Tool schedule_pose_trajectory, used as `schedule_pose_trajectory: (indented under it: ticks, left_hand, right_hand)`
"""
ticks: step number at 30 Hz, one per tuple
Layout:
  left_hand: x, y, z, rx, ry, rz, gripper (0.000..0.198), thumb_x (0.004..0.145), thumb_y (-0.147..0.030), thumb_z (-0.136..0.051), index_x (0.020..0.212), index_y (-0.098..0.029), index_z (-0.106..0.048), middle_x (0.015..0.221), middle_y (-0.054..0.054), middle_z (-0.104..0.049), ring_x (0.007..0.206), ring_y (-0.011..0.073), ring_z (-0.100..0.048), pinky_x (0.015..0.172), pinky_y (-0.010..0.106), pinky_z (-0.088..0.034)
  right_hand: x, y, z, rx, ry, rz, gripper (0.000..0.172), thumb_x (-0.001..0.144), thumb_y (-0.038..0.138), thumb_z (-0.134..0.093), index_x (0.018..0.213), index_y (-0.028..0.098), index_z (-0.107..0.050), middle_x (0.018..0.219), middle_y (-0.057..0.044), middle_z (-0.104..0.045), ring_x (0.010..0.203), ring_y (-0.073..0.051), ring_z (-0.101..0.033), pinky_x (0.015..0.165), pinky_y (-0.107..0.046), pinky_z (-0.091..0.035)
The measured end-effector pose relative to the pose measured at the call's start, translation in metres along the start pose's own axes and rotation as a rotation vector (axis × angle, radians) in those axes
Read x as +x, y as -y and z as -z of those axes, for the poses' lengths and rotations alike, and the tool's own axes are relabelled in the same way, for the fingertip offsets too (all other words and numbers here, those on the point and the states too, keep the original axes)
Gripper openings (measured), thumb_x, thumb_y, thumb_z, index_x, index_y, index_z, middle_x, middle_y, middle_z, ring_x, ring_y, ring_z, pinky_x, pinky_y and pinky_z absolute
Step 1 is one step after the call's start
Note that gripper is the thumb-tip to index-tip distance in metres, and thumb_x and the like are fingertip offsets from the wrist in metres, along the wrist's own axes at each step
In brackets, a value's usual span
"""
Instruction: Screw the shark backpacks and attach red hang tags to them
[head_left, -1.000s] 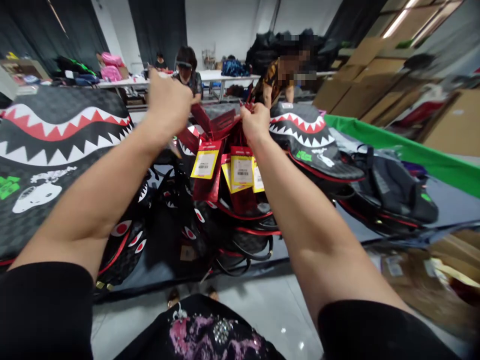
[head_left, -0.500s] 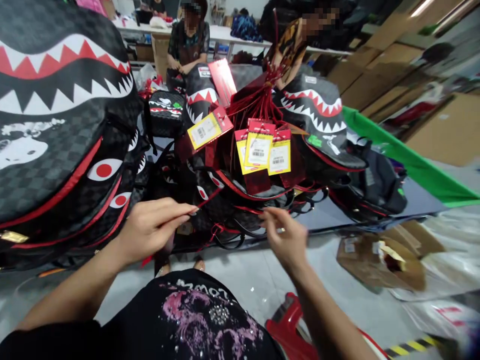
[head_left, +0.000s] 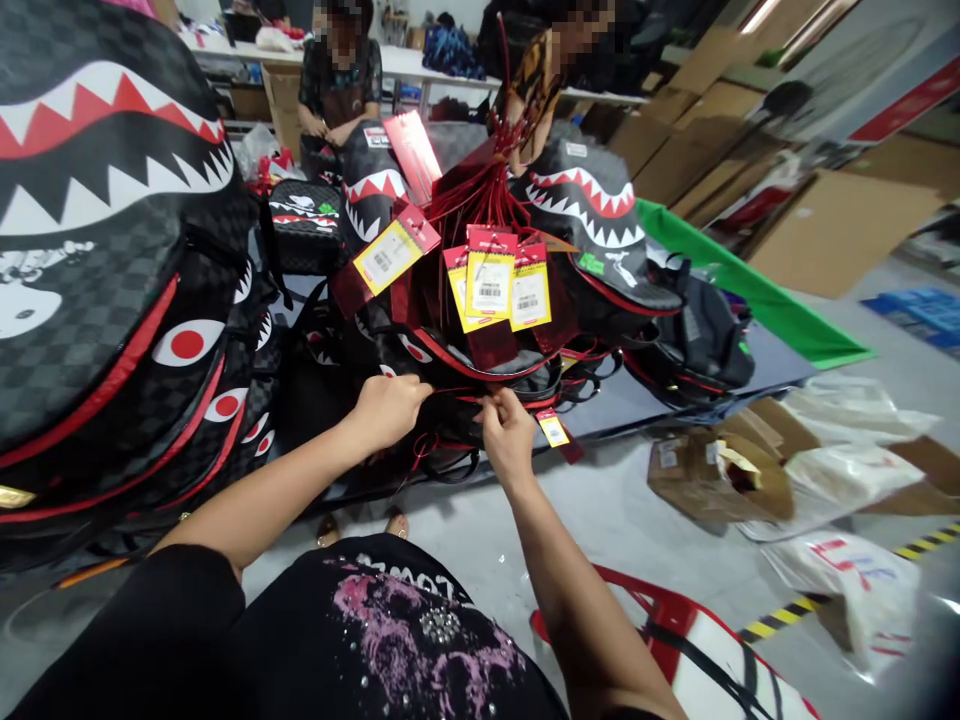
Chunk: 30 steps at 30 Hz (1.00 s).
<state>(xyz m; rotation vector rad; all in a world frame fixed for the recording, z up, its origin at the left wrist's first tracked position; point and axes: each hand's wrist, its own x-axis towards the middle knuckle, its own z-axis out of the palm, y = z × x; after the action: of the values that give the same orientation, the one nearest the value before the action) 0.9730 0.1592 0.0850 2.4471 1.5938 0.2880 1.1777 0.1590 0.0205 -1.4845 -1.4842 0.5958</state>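
Evidently the left hand (head_left: 394,410) pinches a thin red cord (head_left: 454,390) and the right hand (head_left: 508,428) seems to grip it too, near a black, red-piped backpack (head_left: 459,424) whose straps could snag any slack.

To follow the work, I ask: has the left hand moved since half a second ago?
Yes; the left hand moved rightward, away from the big backpack.

Tags (head_left: 490,278) lie on the middle bags (head_left: 415,347), a backpack (head_left: 105,260) at left, a table (head_left: 399,60) behind, a carton (head_left: 670,492) at right.
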Motion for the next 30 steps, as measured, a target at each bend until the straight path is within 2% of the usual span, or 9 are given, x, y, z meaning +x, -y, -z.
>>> schedule_pose_trajectory:
  ticks: [4, 9, 13, 16, 19, 22, 25, 27, 30]
  left_hand:
    - [0.019, -0.006, 0.002, -0.012, 0.02, -0.031, 0.033, 0.09, -0.019, -0.041, 0.102, -0.022, -0.072, 0.095, 0.008, -0.07, 0.084, 0.0207, -0.066, 0.07, 0.03, -0.046]
    - [0.044, -0.016, 0.006, -0.142, 0.095, -0.088, 0.03, 0.084, -0.017, -0.045, 0.09, -0.022, -0.073, 0.091, 0.006, -0.072, 0.084, 0.0219, -0.065, 0.071, 0.031, -0.045]
    - [0.048, -0.011, 0.011, -0.366, 0.17, -0.114, 0.029, 0.086, -0.025, -0.049, 0.106, -0.022, -0.07, 0.088, 0.004, -0.072, 0.084, 0.0191, -0.065, 0.075, 0.029, -0.046]
    - [0.041, 0.003, 0.016, -0.693, 0.35, -0.181, 0.043, 0.085, -0.033, -0.056, 0.126, -0.018, -0.058, 0.093, 0.005, -0.07, 0.084, 0.0165, -0.064, 0.077, 0.028, -0.049]
    - [0.032, 0.013, 0.013, -0.97, 0.448, -0.239, 0.053, 0.08, -0.031, -0.065, 0.129, -0.017, -0.053, 0.106, 0.007, -0.067, 0.094, 0.0167, -0.064, 0.081, 0.028, -0.051]
    - [0.024, 0.012, 0.0, -0.995, 0.172, -0.174, 0.041, 0.079, -0.026, -0.065, 0.118, -0.016, -0.056, 0.112, 0.007, -0.065, 0.097, 0.0165, -0.063, 0.083, 0.027, -0.052]
    - [0.017, 0.007, -0.019, -0.844, -0.134, -0.15, 0.018, 0.084, -0.023, -0.06, 0.101, -0.016, -0.063, 0.095, 0.003, -0.069, 0.082, 0.0126, -0.065, 0.075, 0.024, -0.052]
    - [0.015, 0.006, -0.029, -0.785, -0.245, -0.259, 0.014, 0.087, -0.021, -0.057, 0.098, -0.017, -0.065, 0.089, 0.002, -0.07, 0.079, 0.0118, -0.065, 0.074, 0.023, -0.052]
    - [0.012, 0.008, -0.039, -0.709, -0.323, -0.503, 0.022, 0.092, -0.019, -0.052, 0.107, -0.018, -0.067, 0.093, 0.006, -0.068, 0.086, 0.0117, -0.064, 0.075, 0.023, -0.052]
  right_hand:
    - [0.005, -0.004, -0.001, -0.027, 0.019, 0.008, 0.026, 0.089, 0.033, -0.046, 0.104, 0.019, -0.061, 0.081, -0.003, -0.059, 0.063, -0.014, -0.056, 0.062, -0.027, -0.045]
    - [0.004, 0.013, 0.005, -0.547, -0.025, 0.134, 0.02, 0.09, 0.026, -0.048, 0.085, 0.02, -0.067, 0.086, -0.006, -0.058, 0.071, -0.017, -0.051, 0.057, -0.027, -0.031]
    - [-0.001, 0.029, 0.019, -0.723, -0.077, 0.154, 0.023, 0.091, 0.02, -0.045, 0.081, 0.02, -0.066, 0.095, -0.008, -0.058, 0.076, -0.016, -0.051, 0.057, -0.027, -0.026]
    - [0.001, 0.03, 0.029, -0.55, 0.021, 0.049, 0.02, 0.087, 0.017, -0.048, 0.075, 0.02, -0.063, 0.081, -0.005, -0.06, 0.069, -0.015, -0.051, 0.056, -0.026, -0.027]
    - [0.009, 0.025, 0.035, -0.065, 0.263, -0.26, 0.014, 0.083, 0.023, -0.051, 0.072, 0.019, -0.059, 0.061, 0.0, -0.059, 0.05, -0.012, -0.049, 0.049, -0.023, -0.028]
    - [0.015, 0.023, 0.038, 0.319, 0.374, -0.538, 0.018, 0.077, 0.035, -0.06, 0.08, 0.017, -0.06, 0.064, -0.001, -0.064, 0.047, -0.011, -0.054, 0.042, -0.02, -0.026]
    - [0.018, 0.024, 0.043, 0.509, 0.503, -0.642, 0.033, 0.066, 0.041, -0.074, 0.085, 0.017, -0.061, 0.076, -0.005, -0.07, 0.06, -0.014, -0.063, 0.045, -0.018, -0.032]
    - [0.02, 0.023, 0.046, 0.605, 0.588, -0.686, 0.038, 0.061, 0.041, -0.08, 0.084, 0.017, -0.062, 0.081, -0.006, -0.07, 0.064, -0.013, -0.063, 0.046, -0.017, -0.035]
    - [0.024, 0.018, 0.048, 0.677, 0.627, -0.717, 0.037, 0.055, 0.036, -0.086, 0.076, 0.016, -0.062, 0.066, 0.002, -0.059, 0.051, -0.005, -0.047, 0.04, -0.015, -0.021]
